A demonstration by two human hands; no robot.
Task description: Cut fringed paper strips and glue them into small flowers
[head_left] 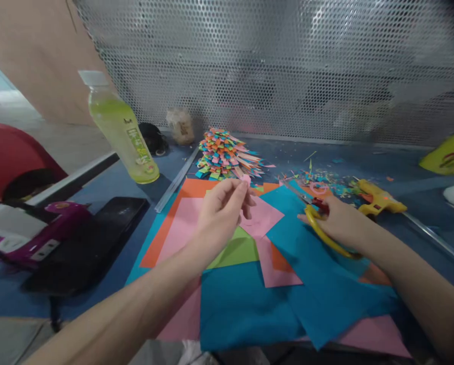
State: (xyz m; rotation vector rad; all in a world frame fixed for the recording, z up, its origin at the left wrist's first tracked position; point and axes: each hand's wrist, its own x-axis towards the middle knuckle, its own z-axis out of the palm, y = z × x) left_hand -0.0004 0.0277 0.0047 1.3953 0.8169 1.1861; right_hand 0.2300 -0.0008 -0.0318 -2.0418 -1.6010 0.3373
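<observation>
Evidently the small cut piece is the work of the moment: the left hand point(220, 205) has its thumb and forefinger pressed together on a little pink paper piece point(246, 179), the other fingers loosely curled below. The right hand point(339, 220) is closed around the handles of the scissors point(322, 233), whose blades reach back toward the left fingers but stop apart from the piece; whether they are parted, I can't tell from where I stand. It looks like a step of cutting and handling small paper shapes. Under and nearer than the left fingers lie a pink sheet point(268, 215), a green sheet point(236, 251) and a broad blue sheet point(246, 304), overlapping on the counter point(364, 159). Just beyond those same fingers stands a bristling cone of paper strips point(219, 154). Past the right fingers are a pink paper ring point(318, 189) and a litter of scraps point(328, 178), with a yellow glue gun point(384, 198) out to their right. Well off to the left of the left fingers, a bottle point(126, 137) leans in view above a dark phone point(126, 210). To my eye, the next move calls for a light, steady pinch, since so small a piece could bend or slip, and for keeping the blade tips clear of the fingertips.
</observation>
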